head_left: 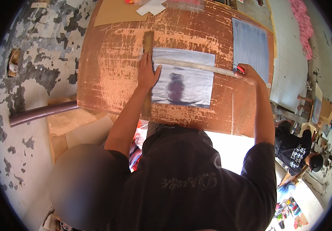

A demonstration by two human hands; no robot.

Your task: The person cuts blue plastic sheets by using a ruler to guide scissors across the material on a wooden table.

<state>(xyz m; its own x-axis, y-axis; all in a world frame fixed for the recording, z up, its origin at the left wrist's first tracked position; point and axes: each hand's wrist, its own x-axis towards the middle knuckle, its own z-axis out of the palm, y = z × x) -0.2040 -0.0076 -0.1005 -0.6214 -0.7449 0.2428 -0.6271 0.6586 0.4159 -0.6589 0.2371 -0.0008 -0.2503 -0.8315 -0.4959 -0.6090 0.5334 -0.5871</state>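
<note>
My left hand lies flat with its fingers stretched out over a brown wooden bar, which runs along the left edge of a shiny grey-white sheet. The sheet rests on a worn reddish-brown tabletop and shows a dark patch in its middle. A long pale strip, like a ruler or measuring tape, crosses the sheet from beside my left thumb to my right hand. Beyond the sheet's right edge, my right hand is closed on a small red and dark object at the strip's end; its kind is unclear.
A bluish-grey sheet lies at the table's right. Brown board and white pieces sit at the far edge. A dark purple roll juts out at left. Another person is at the far right, below a pink heap.
</note>
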